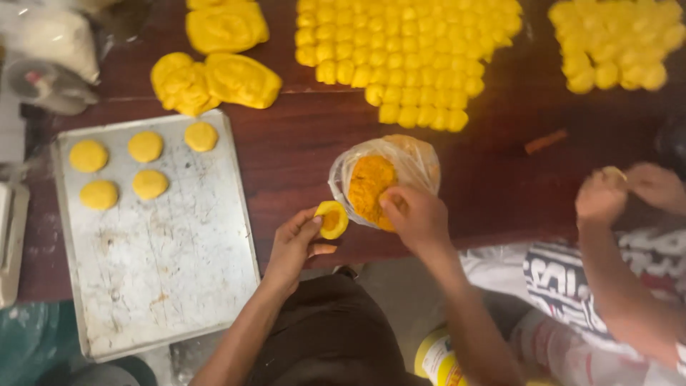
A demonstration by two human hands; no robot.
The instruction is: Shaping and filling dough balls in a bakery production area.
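Note:
My left hand holds a small cupped piece of yellow dough with orange filling in it, just off the table's front edge. My right hand reaches into a clear plastic bag of orange filling lying on the dark wooden table; its fingers pinch at the filling. A metal baking tray at the left carries several flat round yellow dough discs near its far end.
Many small yellow dough balls lie in rows at the back, another cluster at the far right. Large dough lumps sit behind the tray. Another person's hands work dough at the right. A white bag is at top left.

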